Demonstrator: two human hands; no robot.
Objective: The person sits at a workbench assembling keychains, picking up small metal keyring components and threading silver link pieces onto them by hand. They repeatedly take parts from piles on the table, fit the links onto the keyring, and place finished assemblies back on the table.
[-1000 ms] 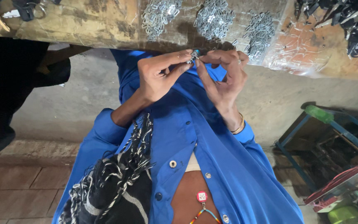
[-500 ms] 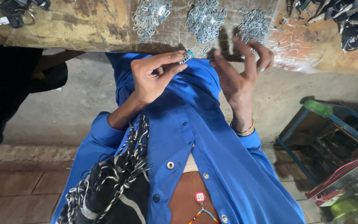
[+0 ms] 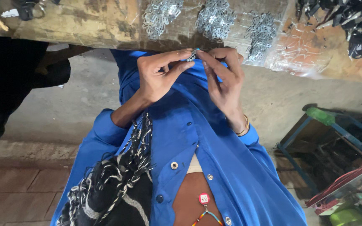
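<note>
My left hand [image 3: 160, 75] and my right hand [image 3: 225, 81] meet just below the edge of a wooden workbench [image 3: 84, 23]. Between their fingertips they pinch a small silvery metal piece [image 3: 192, 55] with a bit of blue on it. Both hands hover over my blue buttoned shirt [image 3: 197, 142]. A thin bangle sits on my right wrist. On the bench above lie three heaps of small metal clips [image 3: 214, 19] on clear plastic sheeting.
A black-and-white woven cloth [image 3: 114, 184] hangs at my left side. Dark metal parts [image 3: 348, 21] are piled at the bench's right end. A blue metal frame with a green bottle [image 3: 323, 117] stands at right. Another person's dark sleeve [image 3: 9, 79] is at left.
My right hand, which had spread open and lifted toward the clip heaps, has come back down and joined the left hand on the small metal piece.
</note>
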